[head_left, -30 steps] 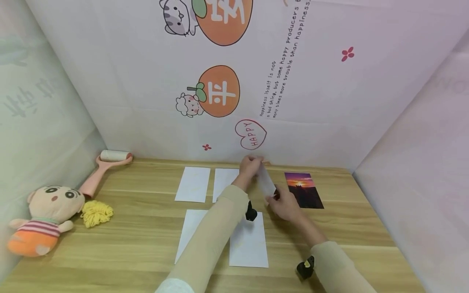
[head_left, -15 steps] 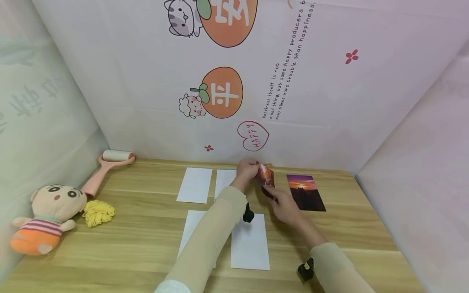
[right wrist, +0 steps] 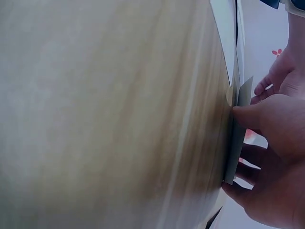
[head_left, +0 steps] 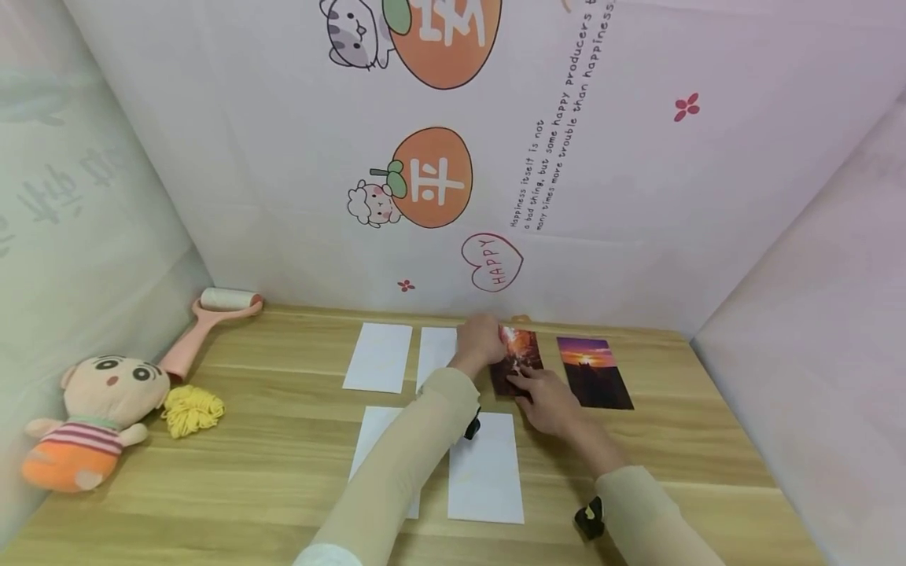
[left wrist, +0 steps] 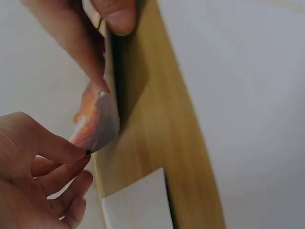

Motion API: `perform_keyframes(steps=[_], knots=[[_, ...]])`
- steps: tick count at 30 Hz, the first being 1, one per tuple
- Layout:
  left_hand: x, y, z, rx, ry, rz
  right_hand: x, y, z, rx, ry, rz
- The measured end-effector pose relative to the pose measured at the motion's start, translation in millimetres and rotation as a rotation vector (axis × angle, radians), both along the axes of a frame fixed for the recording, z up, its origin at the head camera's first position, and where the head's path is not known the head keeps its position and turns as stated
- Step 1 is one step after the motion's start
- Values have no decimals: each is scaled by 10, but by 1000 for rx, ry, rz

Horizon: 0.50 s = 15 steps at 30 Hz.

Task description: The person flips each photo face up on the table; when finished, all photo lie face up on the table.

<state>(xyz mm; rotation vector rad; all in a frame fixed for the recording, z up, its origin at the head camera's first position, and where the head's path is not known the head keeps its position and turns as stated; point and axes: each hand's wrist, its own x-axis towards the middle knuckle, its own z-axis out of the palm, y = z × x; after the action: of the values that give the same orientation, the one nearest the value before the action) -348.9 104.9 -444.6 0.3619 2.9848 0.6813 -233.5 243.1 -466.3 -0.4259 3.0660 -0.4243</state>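
Note:
Between the hands is an orange-and-dark photo [head_left: 522, 346], low over the table near the back wall. My left hand [head_left: 480, 339] is at its far left corner; in the left wrist view, thumb and forefinger pinch that corner [left wrist: 102, 131], which curves upward. My right hand [head_left: 552, 402] holds the near right part, its fingers over the picture side. Seen from the right wrist, the thumb and fingers of the right hand [right wrist: 279, 157] grip the photo's edges [right wrist: 239, 138], its underside facing the camera. A purple sunset photo [head_left: 593, 373] lies flat to the right.
White cards [head_left: 378, 358] lie in two rows left of the photo, one partly under the left sleeve [head_left: 396, 472]. A doll [head_left: 99, 424], yellow yarn [head_left: 193, 410] and a pink lint roller [head_left: 205, 322] are at the left. A printed cloth wall [head_left: 602, 259] rises behind the table [head_left: 233, 487].
The photo, white back showing a second ago, has been turned picture side up and lowered toward the table beside the sunset photo. Both hands have followed it down.

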Motion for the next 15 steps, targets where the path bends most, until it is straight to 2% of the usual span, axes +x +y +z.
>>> perform_keyframes(steps=[3,7,12,15], knots=[[23,-12,-10,-98,39,-27,-14,-14,1,24,1,-25],[55,-31,-15,-184,38,-69,-26,0,-2,44,2,-42],[91,-66,9,-277,-8,-167,-37,14,39,72,-53,-28],[109,-77,14,-289,-39,-195,-49,21,70,73,-91,-32]])
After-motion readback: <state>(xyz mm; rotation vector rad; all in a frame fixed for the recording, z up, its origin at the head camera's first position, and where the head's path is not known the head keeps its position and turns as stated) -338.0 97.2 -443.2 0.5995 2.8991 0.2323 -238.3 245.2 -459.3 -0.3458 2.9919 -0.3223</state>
